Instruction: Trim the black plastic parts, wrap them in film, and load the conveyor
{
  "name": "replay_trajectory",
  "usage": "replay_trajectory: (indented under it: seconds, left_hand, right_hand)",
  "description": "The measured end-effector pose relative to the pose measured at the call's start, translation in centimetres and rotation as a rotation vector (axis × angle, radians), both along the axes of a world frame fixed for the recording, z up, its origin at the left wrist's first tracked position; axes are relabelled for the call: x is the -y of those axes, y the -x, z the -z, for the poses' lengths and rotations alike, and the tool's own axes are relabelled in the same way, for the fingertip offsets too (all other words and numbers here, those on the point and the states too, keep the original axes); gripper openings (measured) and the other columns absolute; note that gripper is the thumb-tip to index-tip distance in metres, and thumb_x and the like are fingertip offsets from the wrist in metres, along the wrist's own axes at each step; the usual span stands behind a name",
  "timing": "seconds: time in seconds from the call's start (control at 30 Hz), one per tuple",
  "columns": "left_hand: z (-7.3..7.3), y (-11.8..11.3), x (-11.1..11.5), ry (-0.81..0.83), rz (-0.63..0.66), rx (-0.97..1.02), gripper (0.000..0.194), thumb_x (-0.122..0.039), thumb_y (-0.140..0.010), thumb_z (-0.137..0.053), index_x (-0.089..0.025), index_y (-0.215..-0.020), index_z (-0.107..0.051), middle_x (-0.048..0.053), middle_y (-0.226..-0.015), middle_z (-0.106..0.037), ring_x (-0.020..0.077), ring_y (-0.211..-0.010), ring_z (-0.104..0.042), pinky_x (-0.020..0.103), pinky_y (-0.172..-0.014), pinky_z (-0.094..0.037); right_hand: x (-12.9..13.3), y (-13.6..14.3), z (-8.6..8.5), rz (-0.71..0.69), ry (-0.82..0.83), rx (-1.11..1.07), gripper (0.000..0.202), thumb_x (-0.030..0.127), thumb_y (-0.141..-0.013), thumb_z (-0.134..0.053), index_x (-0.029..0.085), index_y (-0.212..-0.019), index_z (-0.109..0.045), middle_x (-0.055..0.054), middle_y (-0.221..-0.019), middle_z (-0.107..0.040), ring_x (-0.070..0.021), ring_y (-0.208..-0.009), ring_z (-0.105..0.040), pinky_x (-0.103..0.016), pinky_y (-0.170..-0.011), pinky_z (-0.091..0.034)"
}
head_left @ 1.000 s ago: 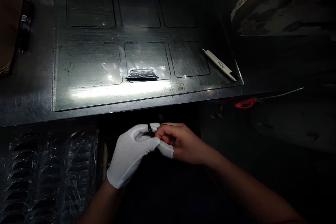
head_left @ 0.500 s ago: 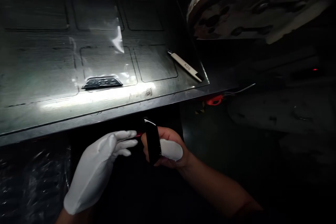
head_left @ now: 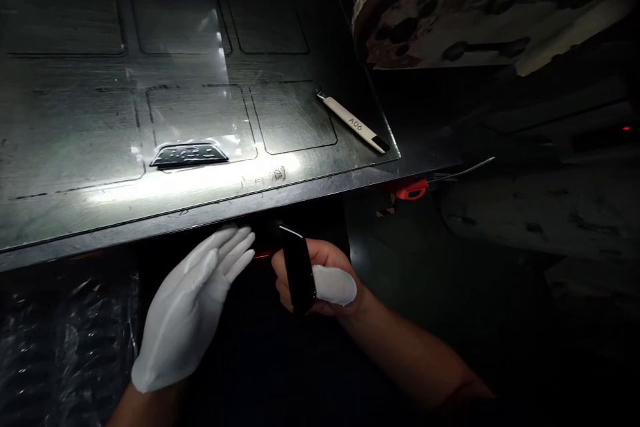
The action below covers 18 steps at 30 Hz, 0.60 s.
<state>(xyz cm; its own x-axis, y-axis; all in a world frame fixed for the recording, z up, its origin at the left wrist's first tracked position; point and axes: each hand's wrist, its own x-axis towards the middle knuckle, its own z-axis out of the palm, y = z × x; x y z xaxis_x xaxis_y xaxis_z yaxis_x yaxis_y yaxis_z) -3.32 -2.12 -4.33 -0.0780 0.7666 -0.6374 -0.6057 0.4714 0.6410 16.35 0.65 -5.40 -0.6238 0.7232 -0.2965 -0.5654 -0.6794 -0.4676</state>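
My left hand (head_left: 193,307), in a white glove, is open below the table edge, its fingers extended and nothing in them. To its right, my right hand (head_left: 325,277) is closed on a glossy black piece (head_left: 299,270), held upright; a white cover sits on the thumb. A small red thing (head_left: 263,255) shows between the two hands, partly hidden. On the metal table (head_left: 200,210) lies a dark trapezoid piece (head_left: 190,155) with a shiny, uneven surface, under or beside clear film.
A pale tool marked A06 (head_left: 353,121) lies near the table's right corner. Beyond the edge is a red-handled tool (head_left: 413,189). A worn machine part (head_left: 450,20) overhangs the upper right. Clear plastic (head_left: 65,340) covers dark items at lower left.
My left fingers have moved slightly up and away from the black piece. My right hand, still holding it, has shifted slightly right.
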Motion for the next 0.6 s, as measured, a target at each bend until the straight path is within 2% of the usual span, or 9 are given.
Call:
replay_trajectory:
  seconds: [0.07,0.13,0.2,0.33,0.47,0.53,0.6]
  left_hand:
    - [0.0,-0.1,-0.1,0.011,-0.019,0.107,0.042,-0.015,-0.081,-0.072,-0.017,-0.123,-0.072,0.017,-0.137,-0.069,0.0380,-0.133,-0.061,0.051,-0.112,-0.053]
    - [0.5,-0.1,-0.1,-0.008,-0.006,0.089,0.051,-0.007,-0.072,-0.072,-0.016,-0.122,-0.071,0.018,-0.137,-0.069,0.0379,-0.136,-0.059,0.050,-0.115,-0.051]
    - [1.7,0.1,-0.1,-0.030,0.009,0.022,0.052,-0.005,-0.070,-0.073,-0.015,-0.121,-0.070,0.018,-0.136,-0.070,0.0367,-0.135,-0.060,0.047,-0.115,-0.051]
    - [5.6,0.4,-0.2,0.024,0.068,-0.153,0.038,-0.022,-0.083,-0.079,-0.011,-0.118,-0.070,0.021,-0.129,-0.072,0.0345,-0.118,-0.071,0.047,-0.107,-0.057]
    - [9.2,0.5,-0.2,0.109,0.135,-0.169,0.044,-0.042,-0.096,-0.068,-0.009,-0.124,-0.067,0.023,-0.130,-0.071,0.0342,-0.116,-0.072,0.049,-0.106,-0.058]
    - [9.9,0.5,0.0,0.096,0.144,-0.165,0.044,-0.045,-0.100,-0.059,-0.012,-0.129,-0.065,0.021,-0.135,-0.069,0.0327,-0.122,-0.070,0.048,-0.108,-0.056]
    - [9.6,0.5,0.2,0.064,0.161,-0.190,0.042,-0.042,-0.102,-0.056,-0.013,-0.132,-0.064,0.019,-0.137,-0.068,0.0314,-0.122,-0.069,0.047,-0.107,-0.057]
  right_hand:
    - [-0.1,-0.2,-0.2,0.014,-0.004,0.021,0.029,0.031,-0.083,-0.081,0.015,-0.072,-0.060,0.004,-0.063,-0.050,-0.0040,-0.041,-0.038,-0.018,-0.038,-0.031]
    - [-0.1,-0.5,-0.2,0.022,-0.002,0.035,0.025,0.026,-0.085,-0.080,0.015,-0.072,-0.061,0.004,-0.065,-0.049,-0.0035,-0.042,-0.038,-0.018,-0.040,-0.031]
    - [-0.2,-0.7,0.0,0.025,0.000,0.031,0.023,0.022,-0.086,-0.078,0.014,-0.072,-0.062,0.004,-0.066,-0.048,-0.0039,-0.044,-0.039,-0.018,-0.040,-0.031]
    - [-0.2,-0.9,0.6,0.005,-0.032,0.059,0.024,0.026,-0.086,-0.079,0.015,-0.072,-0.062,0.004,-0.066,-0.047,-0.0047,-0.046,-0.038,-0.018,-0.041,-0.031]
    - [0.1,-1.0,1.2,-0.011,-0.063,0.093,0.023,0.026,-0.085,-0.077,0.015,-0.074,-0.061,0.003,-0.067,-0.048,-0.0048,-0.046,-0.039,-0.018,-0.041,-0.032]
    - [0.2,-1.0,1.4,-0.003,-0.078,0.117,0.022,0.027,-0.084,-0.079,0.016,-0.076,-0.062,0.003,-0.068,-0.049,-0.0045,-0.046,-0.038,-0.018,-0.042,-0.031]
    - [0.1,-1.2,1.2,0.010,-0.108,0.138,0.021,0.030,-0.085,-0.079,0.016,-0.079,-0.064,0.003,-0.069,-0.049,-0.0035,-0.046,-0.035,-0.018,-0.044,-0.030]
